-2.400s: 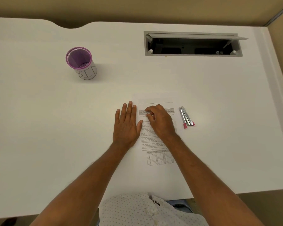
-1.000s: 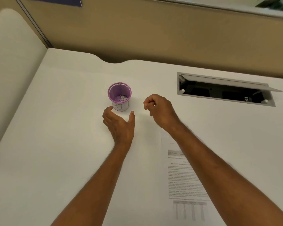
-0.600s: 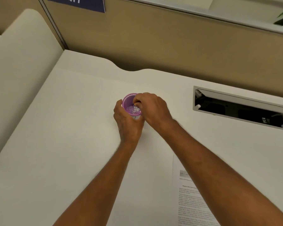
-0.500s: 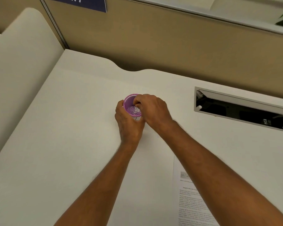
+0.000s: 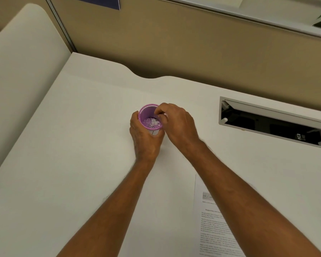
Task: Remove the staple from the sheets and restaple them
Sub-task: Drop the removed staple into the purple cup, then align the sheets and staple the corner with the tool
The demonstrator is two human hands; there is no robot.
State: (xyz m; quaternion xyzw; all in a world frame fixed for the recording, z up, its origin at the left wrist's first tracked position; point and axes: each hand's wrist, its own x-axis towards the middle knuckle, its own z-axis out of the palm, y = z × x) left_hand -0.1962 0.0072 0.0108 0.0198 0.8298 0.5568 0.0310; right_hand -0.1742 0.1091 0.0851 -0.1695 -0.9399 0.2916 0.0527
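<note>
Head view shows the left hand (image 5: 145, 140) gripping the purple cup (image 5: 150, 118) mid-desk, right hand (image 5: 176, 123) pinched over it, apparently discarding the staple; restapling the sheets (image 5: 214, 219) at the near edge comes next.

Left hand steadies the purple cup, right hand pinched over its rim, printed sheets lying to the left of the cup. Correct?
Not quite. In the head view the printed sheets lie nearer the person and to the right of the purple cup. The left hand and right hand are as you say.
</note>
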